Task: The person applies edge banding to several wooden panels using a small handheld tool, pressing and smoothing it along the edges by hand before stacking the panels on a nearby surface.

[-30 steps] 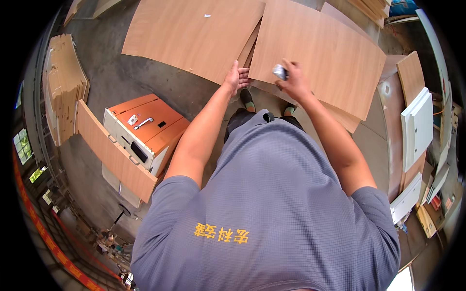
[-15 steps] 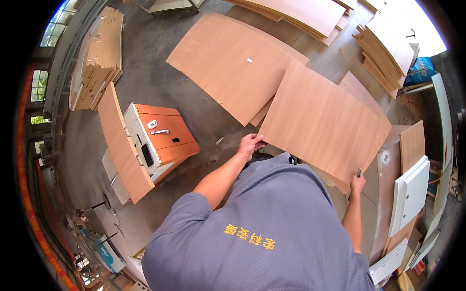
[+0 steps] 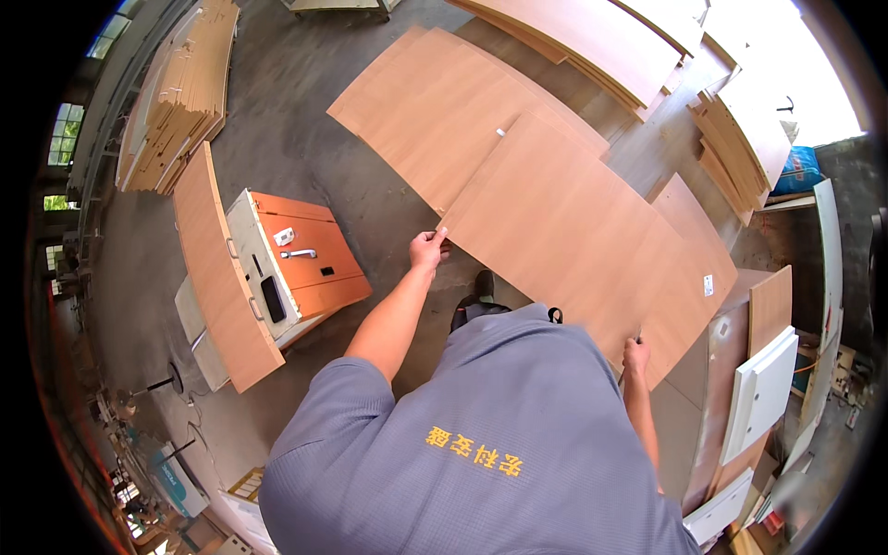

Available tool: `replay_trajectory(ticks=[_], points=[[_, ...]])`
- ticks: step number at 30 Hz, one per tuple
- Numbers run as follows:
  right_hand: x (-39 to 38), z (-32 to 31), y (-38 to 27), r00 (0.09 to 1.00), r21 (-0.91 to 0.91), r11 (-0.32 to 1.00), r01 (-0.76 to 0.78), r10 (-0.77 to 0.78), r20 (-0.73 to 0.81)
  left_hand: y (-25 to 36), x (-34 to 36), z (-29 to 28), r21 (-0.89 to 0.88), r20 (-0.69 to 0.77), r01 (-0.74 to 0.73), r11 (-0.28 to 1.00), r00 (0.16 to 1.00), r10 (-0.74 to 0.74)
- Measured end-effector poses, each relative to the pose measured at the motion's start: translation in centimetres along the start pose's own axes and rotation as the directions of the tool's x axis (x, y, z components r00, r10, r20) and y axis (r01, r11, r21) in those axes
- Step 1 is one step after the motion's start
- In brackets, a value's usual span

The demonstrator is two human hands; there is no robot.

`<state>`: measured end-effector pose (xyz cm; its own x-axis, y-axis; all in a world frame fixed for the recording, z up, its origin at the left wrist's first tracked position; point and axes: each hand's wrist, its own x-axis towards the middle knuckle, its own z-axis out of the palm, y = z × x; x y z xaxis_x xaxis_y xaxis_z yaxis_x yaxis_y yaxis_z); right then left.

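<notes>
My left hand (image 3: pixel 428 250) pinches the left corner of a flat wood-grain panel (image 3: pixel 555 231), thumb on its upper face. At the panel's near edge, on the right, my right hand (image 3: pixel 636 353) is closed around a small dark object whose tip pokes up; its kind is unclear. The panel overlaps another wood-grain panel (image 3: pixel 425 102) lying farther off, and partly covers the white label (image 3: pixel 500 132) there. A second white label (image 3: pixel 709 285) shows near the right end; I cannot tell which sheet bears it.
To the left stands an orange-topped cabinet (image 3: pixel 310 245) with a phone (image 3: pixel 273 299) and a silver handle (image 3: pixel 298 253), and a long board (image 3: pixel 217 268) leans by it. Stacked boards (image 3: pixel 176 97) rise behind. White panels (image 3: pixel 758 393) stand at right; more sheets (image 3: pixel 592 37) lie far off.
The panel has shifted left and away, over the farther one, with my left hand still on its corner. My right hand has moved left too. The label near the right end now shows.
</notes>
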<state>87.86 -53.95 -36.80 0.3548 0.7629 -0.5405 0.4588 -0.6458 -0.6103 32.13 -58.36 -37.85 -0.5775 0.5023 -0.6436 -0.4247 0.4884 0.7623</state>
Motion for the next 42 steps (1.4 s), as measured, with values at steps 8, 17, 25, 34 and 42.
replay_trajectory(ticks=[8, 17, 25, 34, 42], points=[[-1.4, 10.1, -8.5, 0.916, 0.029, 0.973, 0.231, -0.227, 0.331, 6.6, 12.8, -4.0, 0.46, -0.473, -0.091, 0.883, 0.817, 0.33], [-9.4, 10.4, -17.6, 0.72, 0.137, 0.977, 0.166, -0.215, 0.659, 3.3, -0.5, 9.0, 0.633, 0.693, -0.769, -0.093, 0.508, 0.511], [-11.4, 2.8, -2.2, 0.963, 0.03, 0.968, 0.249, -0.251, 0.098, 0.2, -7.3, 18.5, 0.411, 0.907, -0.854, -0.32, 0.348, 0.236], [-11.0, -7.0, 3.4, 0.974, -0.093, 0.986, -0.136, 0.115, -0.197, 2.1, -7.9, 23.2, 0.337, 0.937, -0.889, -0.31, 0.285, 0.201], [-2.1, -11.7, 13.0, 0.899, 0.245, 0.968, -0.046, 0.147, -0.412, -3.2, -14.2, 27.7, 0.077, 0.99, -0.982, -0.175, 0.097, -0.105]])
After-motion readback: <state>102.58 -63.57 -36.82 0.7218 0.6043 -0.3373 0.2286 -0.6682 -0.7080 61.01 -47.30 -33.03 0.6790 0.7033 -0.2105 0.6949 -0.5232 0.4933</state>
